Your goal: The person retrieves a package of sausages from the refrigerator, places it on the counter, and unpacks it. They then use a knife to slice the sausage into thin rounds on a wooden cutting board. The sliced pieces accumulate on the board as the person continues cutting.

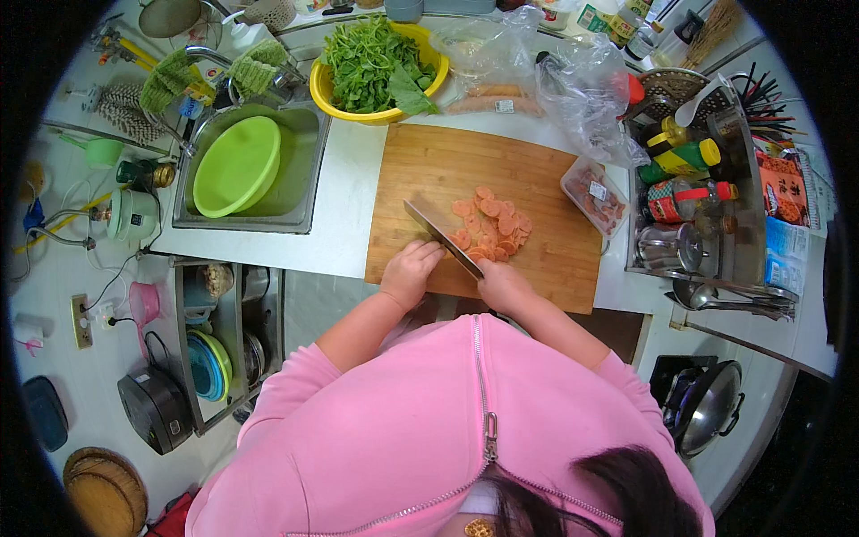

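My right hand (507, 287) grips the handle of a broad kitchen knife (443, 238), at the near side of a wooden cutting board (429, 161). The blade slants up and left across the board. Just left of the blade, my left hand (409, 274) rests on the board with its fingers curled; whatever may be under them is hidden. To the right of the blade lies a loose heap of thin, round, orange-pink slices (493, 225), of sausage or carrot. A lidded clear plastic box of reddish meat pieces (594, 196) overlaps the board's right edge.
A yellow basin of leafy greens (439, 70) and packaged sausages (496, 105) stand behind the board. Left is a steel sink (295, 168) holding a green basin (235, 168). Plastic bags (580, 87) and a steel rack of bottles (751, 221) are at the right.
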Available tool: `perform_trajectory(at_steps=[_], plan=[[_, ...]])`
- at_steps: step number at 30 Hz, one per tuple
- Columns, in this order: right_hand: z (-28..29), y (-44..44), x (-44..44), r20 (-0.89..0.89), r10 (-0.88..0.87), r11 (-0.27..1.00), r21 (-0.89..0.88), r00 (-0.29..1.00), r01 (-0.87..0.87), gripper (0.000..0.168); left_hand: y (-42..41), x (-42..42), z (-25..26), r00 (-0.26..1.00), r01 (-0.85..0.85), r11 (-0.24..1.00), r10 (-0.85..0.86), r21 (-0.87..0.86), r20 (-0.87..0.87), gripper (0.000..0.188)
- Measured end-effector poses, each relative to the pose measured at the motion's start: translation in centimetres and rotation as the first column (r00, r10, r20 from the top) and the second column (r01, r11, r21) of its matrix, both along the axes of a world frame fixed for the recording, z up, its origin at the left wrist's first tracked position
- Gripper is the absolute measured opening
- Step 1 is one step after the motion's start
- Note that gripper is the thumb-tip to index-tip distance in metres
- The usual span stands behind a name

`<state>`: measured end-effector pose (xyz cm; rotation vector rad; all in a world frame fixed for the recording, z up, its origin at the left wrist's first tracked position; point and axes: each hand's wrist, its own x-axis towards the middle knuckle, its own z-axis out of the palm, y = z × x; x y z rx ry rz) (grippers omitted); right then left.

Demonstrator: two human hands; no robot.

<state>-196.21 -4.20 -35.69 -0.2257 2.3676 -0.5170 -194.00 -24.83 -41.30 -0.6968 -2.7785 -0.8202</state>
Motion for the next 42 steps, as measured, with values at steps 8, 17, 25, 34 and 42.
perform_trajectory(at_steps=[8, 17, 25, 34, 42], plan=[[-1.5, -2.6, -1.3, -0.135, -0.137, 0.989, -0.074, 0.981, 0.127, 0.022, -0.1, 0.1, 0.2, 1.000, -0.011, 1.000, 0.010, 0.020, 0.012, 0.033], [3.2, 1.0, 0.5, -0.049, -0.013, 1.000, -0.023, 0.999, 0.012, 0.020, -0.1, -0.1, -0.5, 1.000, -0.007, 1.000, 0.007, 0.010, -0.016, 0.031], [2.7, 1.7, 1.1, 0.004, 0.014, 1.000, -0.003, 1.000, -0.014, 0.020, 0.1, -0.4, 0.0, 1.000, -0.002, 1.000, 0.002, -0.005, -0.016, 0.032], [0.6, -1.9, -0.8, 0.003, 0.010, 1.000, -0.013, 1.000, -0.010, 0.023, 0.2, -0.1, -0.7, 0.997, -0.030, 0.999, 0.031, -0.016, 0.064, 0.034], [-1.4, -2.3, -1.4, -0.134, -0.053, 0.998, -0.034, 0.989, 0.049, 0.023, -0.5, 0.5, -1.0, 1.000, 0.000, 0.999, 0.000, 0.043, 0.004, 0.033]])
